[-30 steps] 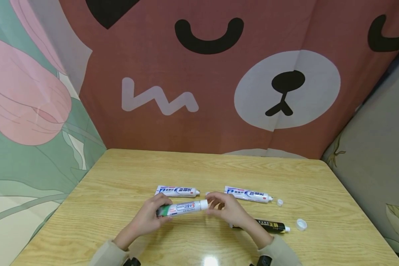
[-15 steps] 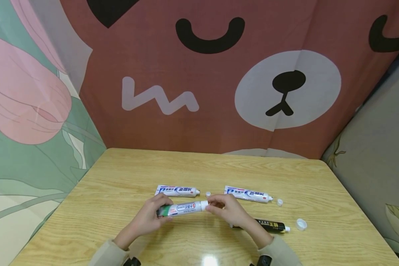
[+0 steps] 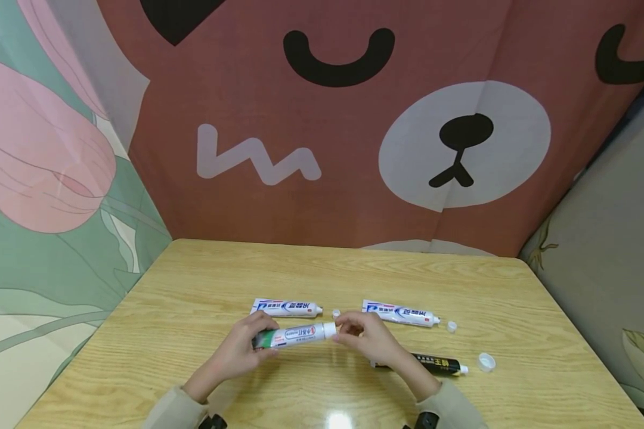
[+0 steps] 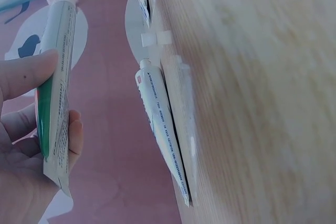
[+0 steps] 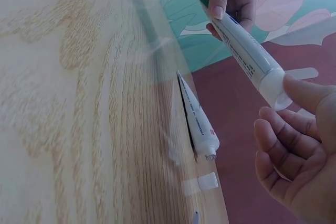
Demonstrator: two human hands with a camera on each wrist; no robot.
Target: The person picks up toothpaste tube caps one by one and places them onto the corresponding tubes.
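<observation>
My left hand (image 3: 249, 342) grips a white and green toothpaste tube (image 3: 300, 335) round its flat tail, holding it above the table with its capped end toward the right. At that end sits a white cap (image 5: 274, 87). My right hand (image 3: 367, 336) pinches this cap; in the right wrist view the thumb (image 5: 307, 93) lies on its side and the index fingertip is at its lower edge. Behind the held tube lies an uncapped white and blue toothpaste tube (image 3: 287, 308). A small white cap (image 3: 336, 313) stands just off its nozzle.
Another uncapped white and blue tube (image 3: 399, 313) lies farther right, a small cap (image 3: 452, 326) beside its nozzle. A black toothpaste tube (image 3: 440, 364), partly behind my right forearm, has a larger white cap (image 3: 486, 361) near it. All rest on the wooden table (image 3: 220, 274).
My right fingers, spread wider around the cap a second ago, have drawn together on it. The small cap behind them has come into fuller view. The left hand keeps its hold.
</observation>
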